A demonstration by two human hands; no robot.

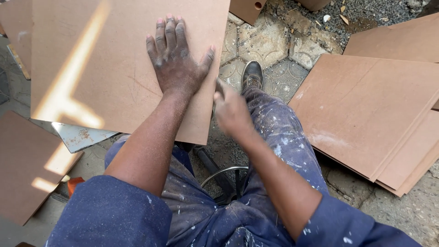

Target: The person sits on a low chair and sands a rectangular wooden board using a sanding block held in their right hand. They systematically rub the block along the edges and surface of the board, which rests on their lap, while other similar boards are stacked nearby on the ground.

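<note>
A right hand [232,111], blurred, works at the near edge of a brown board [114,64]; its grip is impossible to make out. The left hand [176,57] presses flat, fingers spread, on the board. Beyond, a shoe [252,74] and stacked boards [366,114], partly cut off.

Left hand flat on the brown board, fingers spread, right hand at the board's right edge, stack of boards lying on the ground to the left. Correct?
Not quite. In the head view the stack of boards lies on the ground to the right, not the left. The rest holds: the left hand lies flat, fingers spread, on the brown board, and the right hand, blurred, is at its right edge.
</note>
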